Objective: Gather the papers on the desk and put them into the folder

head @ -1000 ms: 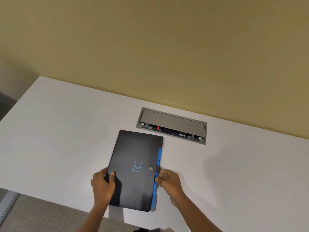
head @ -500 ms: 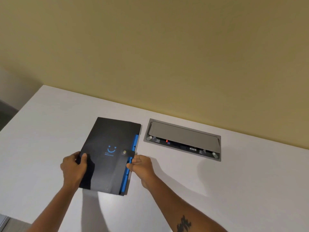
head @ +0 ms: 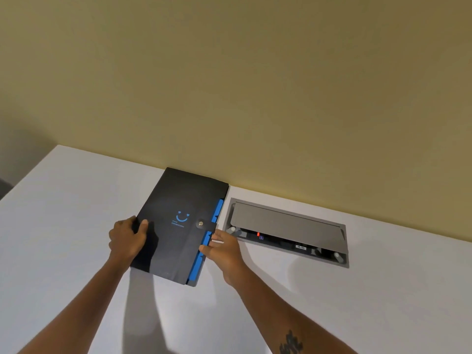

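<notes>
- White desk (head: 76, 226) runs up to a yellow-beige wall (head: 255, 85), and the black folder (head: 178, 200) lies flat on it near the back, its far corner reaching the wall line.
- Folder is closed, with a blue smiley print (head: 182, 216) on the cover and a strap with a metal snap (head: 201, 223) fastened across its right side.
- Blue tabs (head: 218, 209) show along the folder's 3 o'clock edge, from the far end down to the near corner.
- Left hand (head: 127, 238) grips the folder's 9 o'clock edge, thumb pressed on top of the cover and fingers curled under or against the side.
- Right hand (head: 224, 249) is at the 3 o'clock edge below the strap, fingertips (head: 204, 249) pinched onto the blue tabs.
- Both forearms reach in from 6 o'clock; the right one bears a dark tattoo (head: 290, 343).
- Grey cable box (head: 286, 223) is set into the desk at the folder's 3 o'clock, just beside it, lid tilted open, with a small red light (head: 258, 234) inside.
- Papers cannot be seen as loose sheets anywhere on the desk.
</notes>
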Tool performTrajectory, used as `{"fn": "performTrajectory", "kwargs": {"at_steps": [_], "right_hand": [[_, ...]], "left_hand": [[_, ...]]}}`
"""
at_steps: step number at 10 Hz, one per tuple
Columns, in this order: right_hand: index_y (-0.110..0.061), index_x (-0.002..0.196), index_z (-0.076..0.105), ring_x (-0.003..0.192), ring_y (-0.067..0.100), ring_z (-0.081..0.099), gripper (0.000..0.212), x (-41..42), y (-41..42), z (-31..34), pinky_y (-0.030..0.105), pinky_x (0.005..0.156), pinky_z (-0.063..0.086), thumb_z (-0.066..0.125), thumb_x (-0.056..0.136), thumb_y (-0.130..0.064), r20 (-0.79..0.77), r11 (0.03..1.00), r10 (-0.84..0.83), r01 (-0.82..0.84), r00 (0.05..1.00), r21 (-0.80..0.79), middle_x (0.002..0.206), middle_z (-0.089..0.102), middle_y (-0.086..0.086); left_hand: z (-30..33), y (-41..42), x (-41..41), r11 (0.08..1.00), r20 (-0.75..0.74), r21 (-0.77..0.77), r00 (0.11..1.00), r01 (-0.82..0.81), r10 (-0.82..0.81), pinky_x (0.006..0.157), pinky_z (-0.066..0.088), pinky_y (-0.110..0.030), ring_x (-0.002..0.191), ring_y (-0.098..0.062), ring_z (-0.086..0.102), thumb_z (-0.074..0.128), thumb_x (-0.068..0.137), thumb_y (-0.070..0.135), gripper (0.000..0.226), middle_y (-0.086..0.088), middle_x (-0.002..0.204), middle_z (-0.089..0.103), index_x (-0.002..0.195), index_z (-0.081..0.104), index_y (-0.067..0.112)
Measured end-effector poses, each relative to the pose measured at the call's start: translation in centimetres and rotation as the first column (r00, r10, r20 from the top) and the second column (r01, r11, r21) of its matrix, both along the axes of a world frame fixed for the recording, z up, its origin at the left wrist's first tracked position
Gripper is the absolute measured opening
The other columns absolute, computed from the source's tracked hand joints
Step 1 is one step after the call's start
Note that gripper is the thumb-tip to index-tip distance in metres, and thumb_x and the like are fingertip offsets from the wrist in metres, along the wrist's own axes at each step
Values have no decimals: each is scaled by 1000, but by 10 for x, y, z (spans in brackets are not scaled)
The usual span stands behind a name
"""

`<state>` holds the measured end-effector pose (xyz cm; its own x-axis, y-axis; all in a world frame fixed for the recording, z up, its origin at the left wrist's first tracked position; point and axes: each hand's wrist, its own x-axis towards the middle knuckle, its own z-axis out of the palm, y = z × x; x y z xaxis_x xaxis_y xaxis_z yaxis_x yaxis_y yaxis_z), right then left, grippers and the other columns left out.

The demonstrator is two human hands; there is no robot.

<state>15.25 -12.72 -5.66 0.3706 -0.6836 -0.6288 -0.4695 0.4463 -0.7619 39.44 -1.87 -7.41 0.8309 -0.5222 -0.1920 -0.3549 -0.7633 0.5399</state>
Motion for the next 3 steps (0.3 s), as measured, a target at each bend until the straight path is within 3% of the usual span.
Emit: {"fn": "performTrajectory", "kwargs": {"at_steps": [1, 2, 3], "right_hand": [[-21, 154, 45, 137, 24, 59, 73, -12, 6, 12, 37, 106, 55, 83, 91, -20, 31, 1000, 0, 0, 1000, 10, 157, 53, 1], [-22, 155, 45, 141, 23, 56, 74, -43, 22, 20, 38, 113, 50, 82, 91, -21, -5, 999, -13, 13, 1000, 39, 158, 51, 1], [-15, 153, 50, 132, 21, 60, 80, -90, 54, 32, 31, 105, 56, 89, 82, -16, -24, 994, -69, 71, 997, 80, 149, 58, 4]], "left_hand": [[5, 6, -2, 998, -21, 40, 998, -53, 54, 100, 47, -63, 123, -51, 56, 54, 98, 45, 51, -23, 131, 66, 131, 63, 6], [3, 20, -4, 996, -75, 56, 994, -75, 79, 103, 45, -61, 125, -51, 55, 56, 98, 42, 54, -25, 134, 64, 135, 60, 2], [8, 40, -11, 990, -101, 68, 986, -126, 133, 107, 43, -60, 128, -51, 54, 58, 98, 41, 58, -27, 137, 62, 138, 57, -1]]}}
